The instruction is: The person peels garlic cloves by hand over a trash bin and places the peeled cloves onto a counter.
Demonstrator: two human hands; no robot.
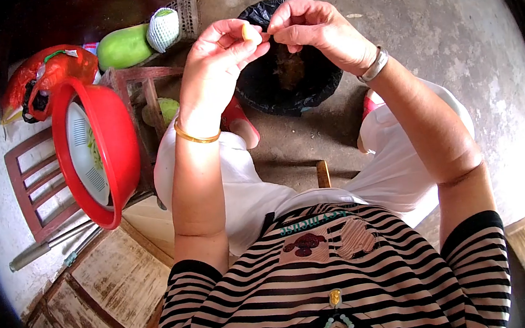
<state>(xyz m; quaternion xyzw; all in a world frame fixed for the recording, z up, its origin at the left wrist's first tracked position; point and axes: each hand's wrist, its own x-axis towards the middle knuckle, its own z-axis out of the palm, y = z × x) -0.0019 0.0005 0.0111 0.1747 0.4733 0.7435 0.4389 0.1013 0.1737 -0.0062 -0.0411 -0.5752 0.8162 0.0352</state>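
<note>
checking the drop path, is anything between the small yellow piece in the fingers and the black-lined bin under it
Nothing visible. The small yellow piece is pinched between the left hand and right hand, directly above the open black-lined bin, with only air between them.

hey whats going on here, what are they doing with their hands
A seated person holds a small pale yellow piece between both hands, the left hand and right hand pinching it together above a bin lined with a black bag on the concrete floor. What the piece is cannot be told. To the left, a red basin with a white strainer inside leans on a wooden chair, and a green melon lies behind it.
</note>
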